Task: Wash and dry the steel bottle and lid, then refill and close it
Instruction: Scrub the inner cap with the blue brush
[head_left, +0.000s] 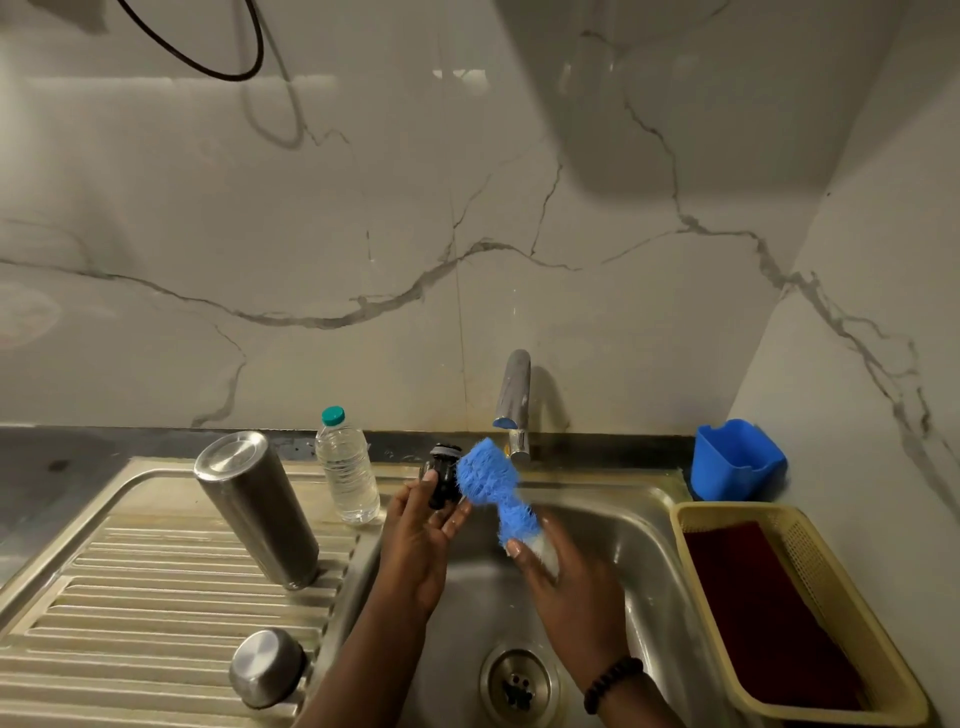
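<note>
Near: steel cap (267, 667) on the draining surface (130, 597). Middle, over the sink (644, 525): right hand (569, 582) grips the blue scrubber (493, 486); left hand (418, 540) pinches the black lid (444, 478). Scrubbing should work into the lid's grooves, the lid turning between strokes. Beyond: steel bottle (257, 509) inverted, beside a plastic water bottle (347, 467).

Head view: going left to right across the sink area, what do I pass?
Steel cup → steel bottle → water bottle → black lid in the left hand → blue scrubber → yellow basket.
</note>
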